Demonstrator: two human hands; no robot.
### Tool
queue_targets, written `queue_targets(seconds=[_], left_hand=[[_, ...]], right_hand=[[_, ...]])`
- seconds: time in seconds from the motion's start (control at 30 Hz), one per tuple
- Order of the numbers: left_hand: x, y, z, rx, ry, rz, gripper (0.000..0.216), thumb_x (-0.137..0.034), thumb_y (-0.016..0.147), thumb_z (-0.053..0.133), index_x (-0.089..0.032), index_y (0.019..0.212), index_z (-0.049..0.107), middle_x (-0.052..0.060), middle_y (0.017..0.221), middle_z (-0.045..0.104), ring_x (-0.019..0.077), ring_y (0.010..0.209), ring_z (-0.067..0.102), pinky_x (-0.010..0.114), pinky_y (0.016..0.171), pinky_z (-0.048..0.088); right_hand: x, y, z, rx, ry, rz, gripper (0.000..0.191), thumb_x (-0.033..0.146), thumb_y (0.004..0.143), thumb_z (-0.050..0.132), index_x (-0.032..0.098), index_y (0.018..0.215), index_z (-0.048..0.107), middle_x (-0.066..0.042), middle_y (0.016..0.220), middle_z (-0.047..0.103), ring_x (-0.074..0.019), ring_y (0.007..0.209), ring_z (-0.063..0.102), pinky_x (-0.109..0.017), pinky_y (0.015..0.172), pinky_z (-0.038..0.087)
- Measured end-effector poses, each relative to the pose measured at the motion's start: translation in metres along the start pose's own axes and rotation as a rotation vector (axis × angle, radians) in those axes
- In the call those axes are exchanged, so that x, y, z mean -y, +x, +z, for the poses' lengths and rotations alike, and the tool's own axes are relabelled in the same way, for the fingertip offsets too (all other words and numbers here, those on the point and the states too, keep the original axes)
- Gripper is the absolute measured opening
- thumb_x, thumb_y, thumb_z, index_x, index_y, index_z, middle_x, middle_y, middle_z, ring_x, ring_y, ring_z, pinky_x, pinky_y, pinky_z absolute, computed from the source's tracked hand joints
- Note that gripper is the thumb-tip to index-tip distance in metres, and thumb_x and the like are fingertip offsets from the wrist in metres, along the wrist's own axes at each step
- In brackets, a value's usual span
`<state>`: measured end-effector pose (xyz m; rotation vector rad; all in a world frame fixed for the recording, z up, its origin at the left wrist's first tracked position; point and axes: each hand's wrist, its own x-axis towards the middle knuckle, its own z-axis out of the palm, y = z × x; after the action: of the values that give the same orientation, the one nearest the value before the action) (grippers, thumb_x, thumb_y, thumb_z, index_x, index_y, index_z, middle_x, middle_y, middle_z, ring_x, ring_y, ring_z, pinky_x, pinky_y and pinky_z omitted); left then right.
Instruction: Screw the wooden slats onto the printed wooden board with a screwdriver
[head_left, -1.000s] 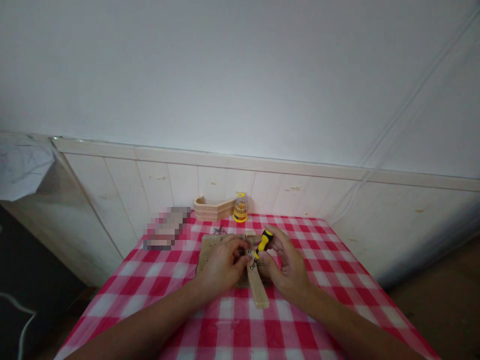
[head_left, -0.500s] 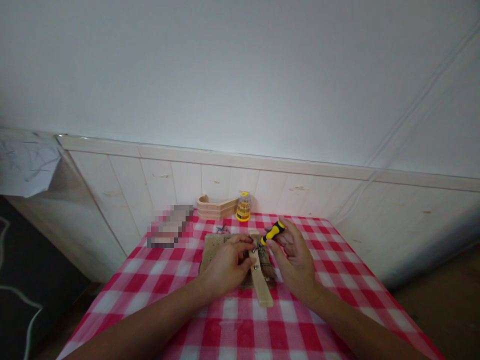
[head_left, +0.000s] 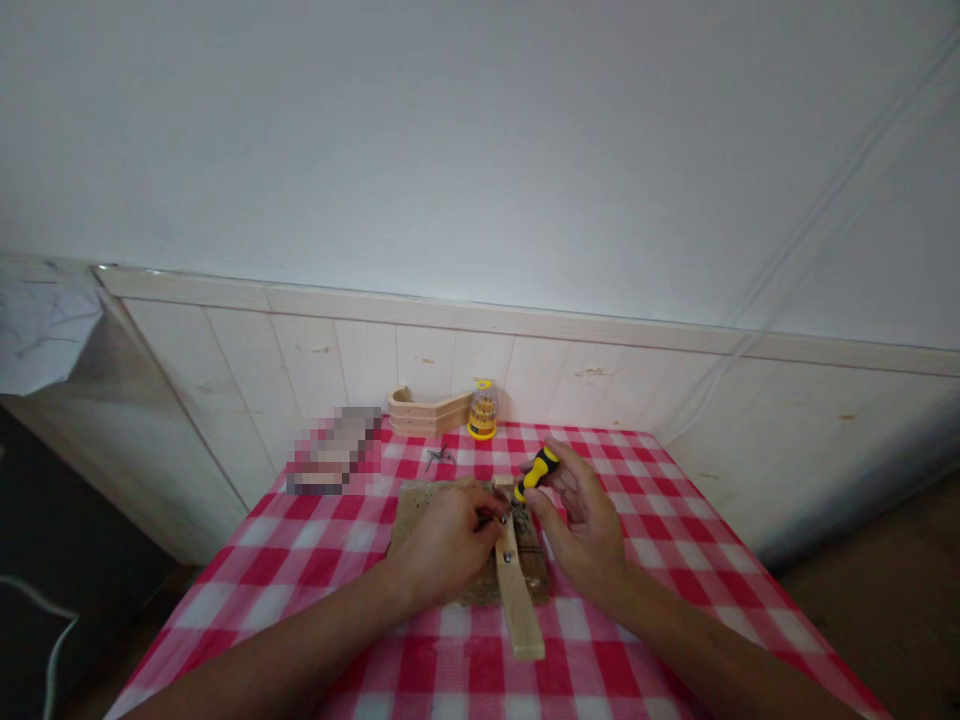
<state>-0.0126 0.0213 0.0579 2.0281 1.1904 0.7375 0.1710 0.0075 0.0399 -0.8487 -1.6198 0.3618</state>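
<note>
My right hand point(head_left: 589, 525) is closed around a yellow-and-black screwdriver point(head_left: 538, 473), which slants down and left to a curved strip of pale wood point(head_left: 519, 605). The screwdriver's tip is near the strip's far part; whether it sits in a screw is too small to tell. Dark metal fittings, perhaps screws, show on the strip. At its left edge, my left hand point(head_left: 446, 530) has thumb and fingertips closed together against the wood, partly hiding it. Beneath the strip lies a worn brown cardboard piece point(head_left: 409, 505), its near end jutting out over the cloth.
A red-and-white checked cloth point(head_left: 300, 580) covers the table. Small dark screws or bits point(head_left: 440, 458) lie beyond the cardboard. Against the wall point(head_left: 585, 385) stand curved pale wooden pieces point(head_left: 424, 415) and a clear-topped yellow bit case point(head_left: 483, 412). A blurred-out flat object point(head_left: 337, 450) lies at the left.
The wooden strip and cardboard have slid closer to me, with my hands still at them. The screwdriver is a little lower and further left. The view has shifted slightly.
</note>
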Motion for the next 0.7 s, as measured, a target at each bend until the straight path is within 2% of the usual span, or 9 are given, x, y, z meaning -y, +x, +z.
queue_targets(seconds=[0.23,0.4,0.57,0.7], left_hand=[[0.0006,0.0012,0.0022,0.005,-0.089,-0.068,0.019,-0.012,0.083,0.060,-0.019,0.091,0.076,0.004,0.095,0.078,0.0197,0.084,0.070,0.029,0.079,0.052],[0.0039,0.0020,0.0047,-0.008,-0.118,-0.038,0.022,-0.012,0.083,0.056,-0.020,0.087,0.076,0.004,0.097,0.078,0.0192,0.088,0.071,0.028,0.080,0.052],[0.0058,0.0021,0.0057,-0.012,-0.117,-0.010,0.022,-0.014,0.084,0.056,-0.020,0.085,0.077,0.003,0.092,0.078,0.0186,0.082,0.070,0.028,0.077,0.052],[0.0047,0.0020,0.0055,-0.008,-0.123,-0.009,0.023,-0.011,0.083,0.055,-0.020,0.084,0.076,0.002,0.090,0.078,0.0179,0.080,0.070,0.026,0.074,0.052]], right_hand=[[0.0007,-0.0024,0.0023,0.009,-0.012,0.040,0.047,0.029,0.097,0.061,0.029,0.143,0.050,-0.011,0.119,0.072,-0.0224,0.104,0.073,-0.040,0.092,0.061],[0.0025,-0.0010,0.0022,0.068,0.031,0.058,0.048,0.028,0.099,0.059,0.030,0.145,0.048,-0.011,0.122,0.072,-0.0230,0.108,0.073,-0.040,0.093,0.061],[0.0054,0.0006,-0.0002,0.123,0.014,0.080,0.049,0.027,0.099,0.057,0.030,0.146,0.048,-0.012,0.131,0.068,-0.0249,0.114,0.071,-0.041,0.092,0.062],[0.0065,0.0017,-0.0015,0.157,-0.031,0.072,0.048,0.025,0.099,0.057,0.031,0.146,0.048,-0.011,0.130,0.070,-0.0246,0.113,0.071,-0.039,0.090,0.062]])
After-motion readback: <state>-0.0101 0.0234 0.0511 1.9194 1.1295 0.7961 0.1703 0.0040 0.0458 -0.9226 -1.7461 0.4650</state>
